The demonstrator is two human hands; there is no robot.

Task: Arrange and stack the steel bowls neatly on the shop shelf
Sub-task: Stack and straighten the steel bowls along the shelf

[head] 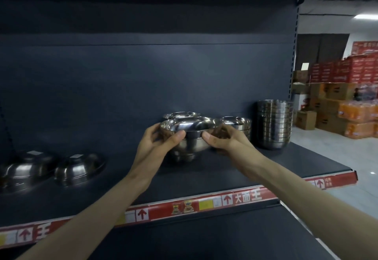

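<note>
A steel bowl [190, 135] sits upright at the middle of the dark shelf [204, 176], on top of another bowl. My left hand [157, 143] grips its left rim and my right hand [227, 141] grips its right rim, thumbs on the near side. Behind it lies another bowl [181, 115], and a short stack [239, 124] stands just right of my right hand. A tall stack of bowls [274, 124] stands at the shelf's right end. Two bowls lie upside down at the left [22, 169] [79, 168].
The shelf's front edge carries a red price strip [225, 199]. A lower dark shelf [204, 237] juts out below. Past the shelf's right end are a pale floor [347, 157] and piled cartons [337, 104].
</note>
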